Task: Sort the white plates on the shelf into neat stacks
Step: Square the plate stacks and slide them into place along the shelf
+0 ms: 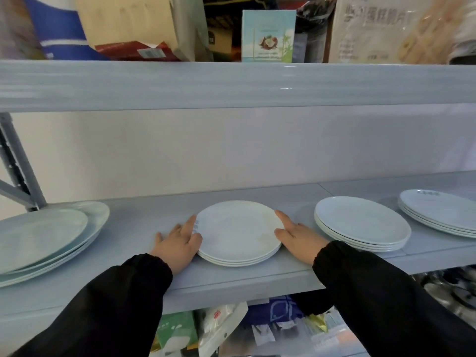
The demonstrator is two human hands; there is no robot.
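Now the left hand [177, 244] and right hand [296, 238] flank the middle plate stack [239, 233]. Both lie flat against it (straight-fingered, gripping nothing).

Soft even daylight, faint shadows, blurred top corners, wide-angle bending at edges

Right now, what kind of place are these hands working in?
Probably a storeroom or shop stockroom: grey metal shelving holds stacks of white plates, with cardboard boxes above and packaged goods below.

The left sleeve [103, 305] and right sleeve [386, 292] are black and long. Each cuff [155, 265] is elastic-gathered at the wrist. The left hand [177, 244] and right hand [300, 240] are bare.
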